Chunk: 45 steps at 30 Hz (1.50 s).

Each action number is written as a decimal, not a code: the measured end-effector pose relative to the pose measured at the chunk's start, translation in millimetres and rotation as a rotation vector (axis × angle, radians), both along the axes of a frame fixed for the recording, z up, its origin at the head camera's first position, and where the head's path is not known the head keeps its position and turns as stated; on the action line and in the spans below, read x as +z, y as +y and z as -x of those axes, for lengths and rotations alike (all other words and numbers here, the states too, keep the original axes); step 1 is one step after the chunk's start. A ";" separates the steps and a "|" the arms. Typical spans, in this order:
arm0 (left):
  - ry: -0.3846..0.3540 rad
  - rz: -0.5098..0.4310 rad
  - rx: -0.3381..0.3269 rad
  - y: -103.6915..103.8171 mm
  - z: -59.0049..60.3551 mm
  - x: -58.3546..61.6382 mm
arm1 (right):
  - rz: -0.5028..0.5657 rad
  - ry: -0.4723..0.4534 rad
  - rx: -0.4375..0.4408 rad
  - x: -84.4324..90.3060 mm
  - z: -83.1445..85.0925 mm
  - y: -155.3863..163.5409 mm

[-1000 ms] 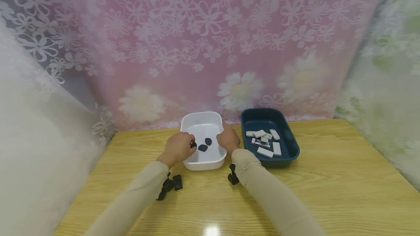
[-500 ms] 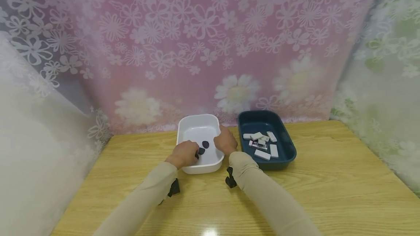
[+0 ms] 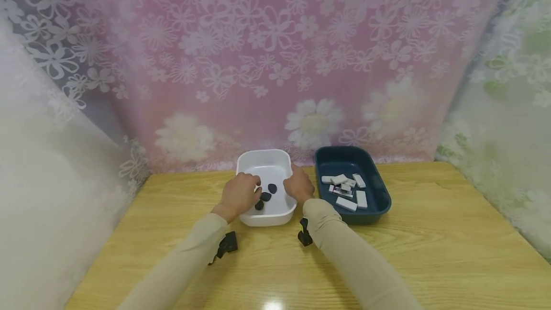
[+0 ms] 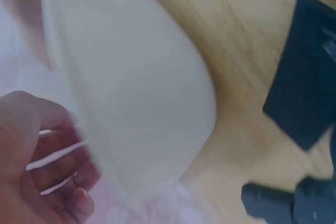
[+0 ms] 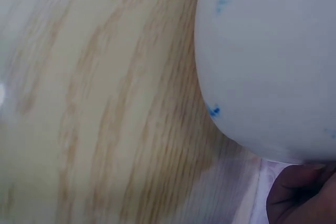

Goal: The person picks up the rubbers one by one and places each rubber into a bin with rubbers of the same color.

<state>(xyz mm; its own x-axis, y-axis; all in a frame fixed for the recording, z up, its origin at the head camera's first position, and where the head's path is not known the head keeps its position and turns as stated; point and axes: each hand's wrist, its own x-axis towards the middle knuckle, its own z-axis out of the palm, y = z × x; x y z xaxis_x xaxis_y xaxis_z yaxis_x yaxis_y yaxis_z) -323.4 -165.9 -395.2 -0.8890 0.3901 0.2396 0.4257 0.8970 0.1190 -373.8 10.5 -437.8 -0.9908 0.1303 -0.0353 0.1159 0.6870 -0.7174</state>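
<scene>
My left hand hovers over the left side of a white plastic basin. Its fingers are loosely bent, with nothing visible between them in the left wrist view. Three small dark stone-like lumps lie in the basin: one lump near the left fingers, another beside it and a third farther back. At the basin's right rim, my right hand grips the edge, fingers curled. The right wrist view shows the basin's outer wall and part of that hand.
To the right, a dark blue basin holds several white eraser-like blocks, one with a printed sleeve. Both basins stand on a wood-grain table. A flowered pink curtain hangs behind. Black wrist gear sits below each forearm.
My left hand lowered a dark lump towards the basin's near left, let go of it, and rose slightly. The right hand kept its hold on the rim.
</scene>
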 end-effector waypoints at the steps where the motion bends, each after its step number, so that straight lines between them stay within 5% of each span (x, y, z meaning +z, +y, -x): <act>1: 0.038 -0.013 0.011 -3.0 -1.1 3.2 | 0.000 0.003 -0.002 0.8 0.1 0.7; 8: 0.165 -0.136 0.080 -48.4 -2.9 7.2 | -0.002 0.009 -0.008 3.8 2.7 8.7; 17: -0.074 -0.160 0.165 -97.5 -11.9 -10.1 | -0.017 0.009 -0.019 10.0 9.2 20.1; 26: -0.207 -0.137 0.174 -88.8 -20.3 -23.1 | -0.028 0.006 -0.019 14.3 11.4 22.5; 34: -0.293 -0.077 0.266 -81.3 -24.2 -29.1 | 0.000 0.012 0.005 13.1 6.8 13.1; 45: -0.332 0.020 0.361 -76.1 -34.7 -25.2 | -0.001 -0.011 0.009 4.9 -1.8 -4.9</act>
